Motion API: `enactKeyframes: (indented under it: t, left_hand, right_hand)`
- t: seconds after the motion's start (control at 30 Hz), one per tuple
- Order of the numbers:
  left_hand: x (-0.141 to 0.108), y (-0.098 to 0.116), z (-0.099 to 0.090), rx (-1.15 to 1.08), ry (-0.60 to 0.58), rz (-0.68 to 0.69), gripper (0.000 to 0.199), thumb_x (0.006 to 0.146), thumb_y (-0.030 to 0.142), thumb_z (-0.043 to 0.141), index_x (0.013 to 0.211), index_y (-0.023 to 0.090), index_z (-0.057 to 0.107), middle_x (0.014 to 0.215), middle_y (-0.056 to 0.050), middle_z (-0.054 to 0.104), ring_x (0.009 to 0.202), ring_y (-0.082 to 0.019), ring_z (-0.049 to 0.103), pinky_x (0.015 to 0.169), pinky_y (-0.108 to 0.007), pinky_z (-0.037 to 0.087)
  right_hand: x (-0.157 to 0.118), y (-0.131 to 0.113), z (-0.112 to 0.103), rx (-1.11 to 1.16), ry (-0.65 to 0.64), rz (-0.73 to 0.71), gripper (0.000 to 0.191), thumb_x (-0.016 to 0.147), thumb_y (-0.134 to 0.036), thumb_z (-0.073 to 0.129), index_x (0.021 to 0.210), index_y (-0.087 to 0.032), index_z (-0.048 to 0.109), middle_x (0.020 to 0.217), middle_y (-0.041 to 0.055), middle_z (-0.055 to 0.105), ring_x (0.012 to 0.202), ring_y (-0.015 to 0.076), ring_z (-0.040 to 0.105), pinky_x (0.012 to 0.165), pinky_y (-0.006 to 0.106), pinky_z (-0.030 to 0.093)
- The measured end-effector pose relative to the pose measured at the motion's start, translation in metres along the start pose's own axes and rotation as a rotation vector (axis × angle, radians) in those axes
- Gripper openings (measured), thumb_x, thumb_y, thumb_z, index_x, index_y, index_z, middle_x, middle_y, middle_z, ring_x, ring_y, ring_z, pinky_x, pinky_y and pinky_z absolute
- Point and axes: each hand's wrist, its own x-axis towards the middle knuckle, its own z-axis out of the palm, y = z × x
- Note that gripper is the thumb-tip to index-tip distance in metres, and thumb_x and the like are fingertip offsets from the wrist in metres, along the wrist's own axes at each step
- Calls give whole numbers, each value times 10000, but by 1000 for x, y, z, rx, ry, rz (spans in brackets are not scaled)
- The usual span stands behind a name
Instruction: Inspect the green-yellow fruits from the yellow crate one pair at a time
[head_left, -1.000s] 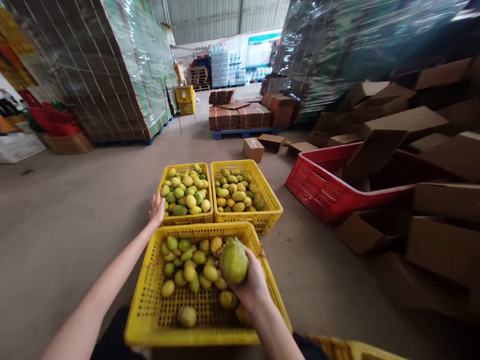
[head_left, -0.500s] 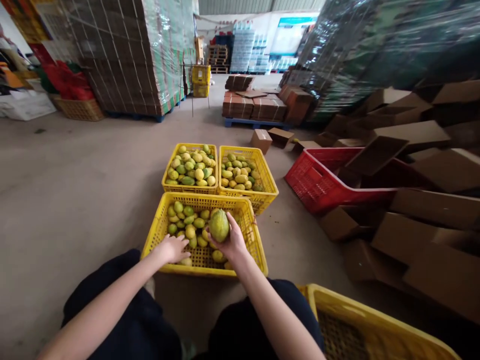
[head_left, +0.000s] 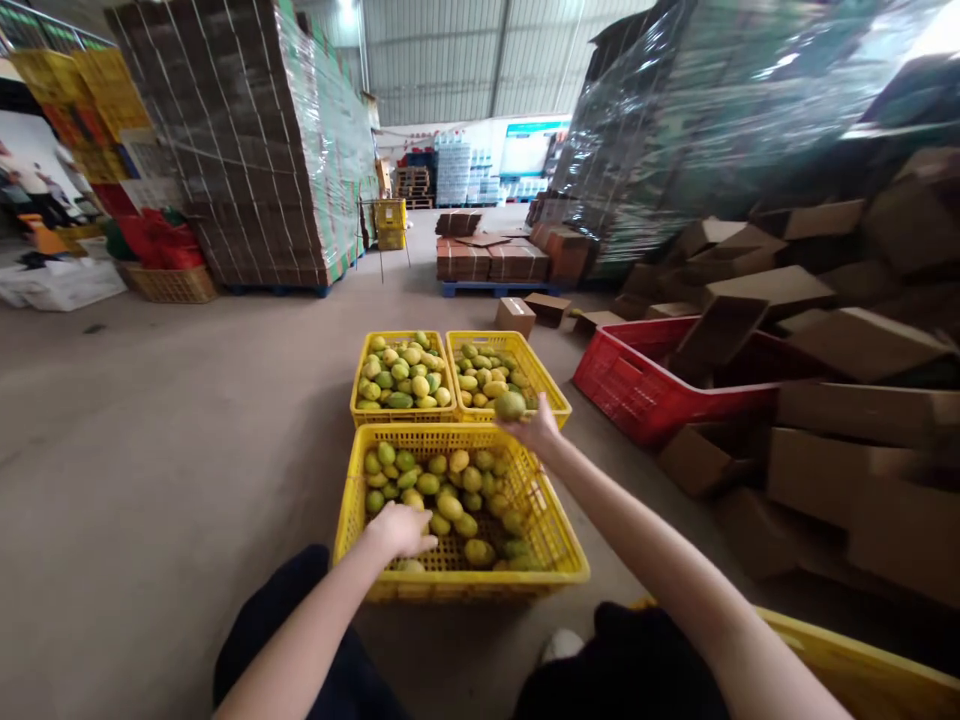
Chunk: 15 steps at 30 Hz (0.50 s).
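Observation:
My right hand [head_left: 538, 428] reaches forward with an oval yellow-green fruit [head_left: 510, 405] in its fingers. The fruit is above the near rim of the back right yellow crate [head_left: 561, 395], which holds more of the same kind. Over the near left part of the front yellow crate [head_left: 480, 577] is my left hand [head_left: 403, 528], fingers stretched out and nothing visible in them. Close by its fingertips lie loose yellow-green fruits [head_left: 450, 506]. Whether the fingers touch any of these, I cannot tell.
A fuller yellow crate of fruit [head_left: 401, 372] stands at the back left. To the right are a red crate [head_left: 622, 385] and piled open cardboard boxes [head_left: 832, 470]. Another yellow crate [head_left: 847, 650] is at lower right. Wrapped pallet stacks [head_left: 240, 150] rise behind.
My right hand has carried the fruit forward and right, from above the front crate to the back right one. My left hand stays over the front crate. The camera view has tilted up.

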Motion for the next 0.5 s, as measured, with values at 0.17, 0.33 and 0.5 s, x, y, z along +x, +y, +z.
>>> enactKeyframes:
  t: [0.17,0.33,0.5]
  left_hand:
    - [-2,8,-4,-57,29,63,228,673,425,716,787,247,630,984,-119,701,1131,-370,592,1055,-509,354]
    - [-9,7,-9,-15,38,11,169,689,291,708,670,207,562,927,-165,690,1060,-441,612,1026,-619,314]
    - [-16,-3,-9,-67,39,-34,161,680,274,732,747,212,599,1052,-153,676,1174,-425,546,1082,-573,269]
  right_hand:
    - [12,-34,23,-157,81,-118,389,901,-499,406,713,-173,507,723,17,620,712,140,645,611,295,502]
    - [-7,33,-31,-395,108,43,140,820,-294,607,844,-157,593,817,81,671,672,169,633,536,302,522]
    - [-15,72,-87,-818,84,110,238,914,-287,480,846,-134,650,730,36,646,680,146,618,547,264,499]
